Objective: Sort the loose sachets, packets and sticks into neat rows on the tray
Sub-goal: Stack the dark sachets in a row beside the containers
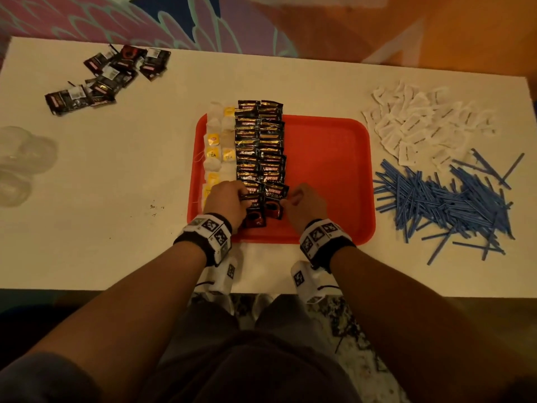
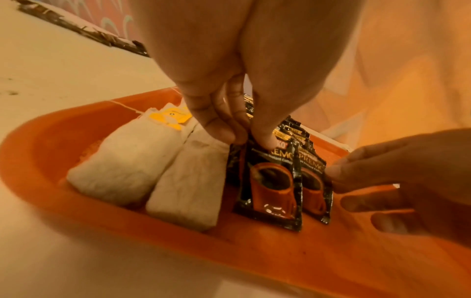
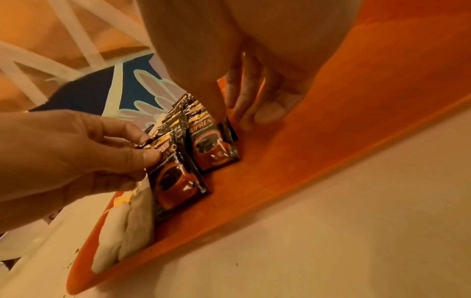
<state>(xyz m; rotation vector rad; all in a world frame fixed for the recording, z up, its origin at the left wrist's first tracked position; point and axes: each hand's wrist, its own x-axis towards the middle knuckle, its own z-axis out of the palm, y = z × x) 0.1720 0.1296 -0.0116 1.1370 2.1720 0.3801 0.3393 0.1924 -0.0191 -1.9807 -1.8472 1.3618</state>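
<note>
The step in hand looks like squaring off the two rows of glossy black foil coffee sachets (image 1: 260, 152) on the flat red plastic tray (image 1: 328, 170). The left hand (image 1: 225, 200) pinches the nearest left-row sachet (image 2: 267, 187) at its top between thumb and fingers (image 2: 221, 129); the right hand (image 1: 305, 203), fingers curled, nips the edge of its neighbour (image 3: 216, 145). Next, probably, each needs nudging flush, overlapping like those behind. The sachets show a red cup and gold lettering, lying beside two rows of white paper tea bags (image 1: 219, 146).

Red tray (image 1: 328, 175), black-and-gold coffee sachets (image 1: 258, 141), white-and-yellow tea bags (image 1: 218, 141), blue sticks (image 1: 444, 199), white packets (image 1: 418, 123)
</note>
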